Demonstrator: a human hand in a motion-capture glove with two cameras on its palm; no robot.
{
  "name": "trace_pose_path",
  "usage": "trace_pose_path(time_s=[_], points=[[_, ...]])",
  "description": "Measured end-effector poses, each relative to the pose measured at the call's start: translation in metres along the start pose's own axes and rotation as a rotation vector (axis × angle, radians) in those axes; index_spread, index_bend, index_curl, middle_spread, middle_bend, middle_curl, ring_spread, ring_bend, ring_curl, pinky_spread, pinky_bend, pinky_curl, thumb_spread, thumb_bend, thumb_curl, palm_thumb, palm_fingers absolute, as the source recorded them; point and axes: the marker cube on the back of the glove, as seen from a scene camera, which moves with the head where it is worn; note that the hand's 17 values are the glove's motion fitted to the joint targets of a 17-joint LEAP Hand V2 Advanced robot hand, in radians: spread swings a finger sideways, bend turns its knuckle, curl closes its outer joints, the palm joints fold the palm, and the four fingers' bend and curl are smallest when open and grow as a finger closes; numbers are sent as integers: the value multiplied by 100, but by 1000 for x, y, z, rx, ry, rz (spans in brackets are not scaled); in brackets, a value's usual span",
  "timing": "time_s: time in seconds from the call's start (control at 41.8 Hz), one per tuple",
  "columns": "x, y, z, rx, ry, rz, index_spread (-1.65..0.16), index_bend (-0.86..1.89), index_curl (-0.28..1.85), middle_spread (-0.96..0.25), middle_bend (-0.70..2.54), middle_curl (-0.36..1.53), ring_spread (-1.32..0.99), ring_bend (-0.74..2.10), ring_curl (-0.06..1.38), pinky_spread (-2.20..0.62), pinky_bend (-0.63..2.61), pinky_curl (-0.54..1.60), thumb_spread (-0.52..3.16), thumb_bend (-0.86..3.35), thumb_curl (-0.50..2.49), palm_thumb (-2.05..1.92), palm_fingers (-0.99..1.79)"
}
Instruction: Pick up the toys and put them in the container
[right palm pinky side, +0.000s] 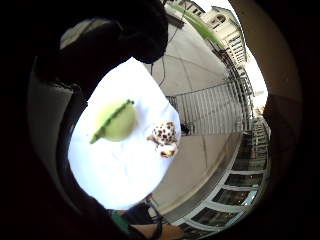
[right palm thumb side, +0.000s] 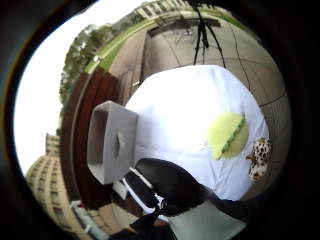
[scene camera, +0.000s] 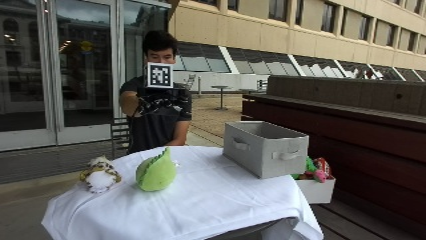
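White-clothed table (scene camera: 200, 200), green leaf-shaped plush (scene camera: 157, 172), spotted owl toy (scene camera: 100, 175) (fluffy), raised right hand (scene camera: 160, 104), grip state unclear

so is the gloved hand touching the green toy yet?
No. In the outside view the gloved right hand is raised at chest height, well above the green toy on the white tablecloth.

A white-clothed surface (scene camera: 200, 205) carries three things — a spotted plush toy (scene camera: 100, 175), a green plush toy (scene camera: 156, 171) beside it, and a grey container (scene camera: 264, 148).
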Motion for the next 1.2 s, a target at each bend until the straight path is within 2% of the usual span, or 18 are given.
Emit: trace_pose_path(time_s=[0.191,0.359,0.478,0.622,0.885,1.076,1.124,1.148,1.196], points=[[31,-1,50,-113,-5,55,-33,8,18,-7,24,45,-3,61,24,5,113,34,86,-9,23,-11,-19],[39,3,95,-113,-4,134,-31,5,15,-5,17,42,-1,50,21,6,116,34,85,-8,23,-10,-26],[43,17,120,-240,-33,38,-31,5,14,-4,15,40,0,45,21,6,117,35,85,-7,23,-8,-26],[41,21,147,-359,-34,44,-30,1,11,-3,12,37,1,40,20,7,123,36,86,-6,24,-5,-31],[40,26,190,-420,-8,22,-28,-2,7,-1,9,29,3,33,21,5,143,41,95,5,28,15,-33],[42,33,204,-414,-54,50,-28,-6,2,4,9,25,4,57,28,-8,160,44,100,16,33,42,-22],[43,33,203,-390,-60,59,-28,-10,0,5,8,24,2,78,34,-17,168,45,104,25,36,56,-4],[43,33,202,-377,-57,66,-28,-8,-1,5,13,24,-2,95,38,-22,166,44,106,28,38,61,13],[42,36,200,-349,-43,87,-28,-1,-1,4,24,27,-9,110,39,-26,154,39,109,32,41,67,33]])
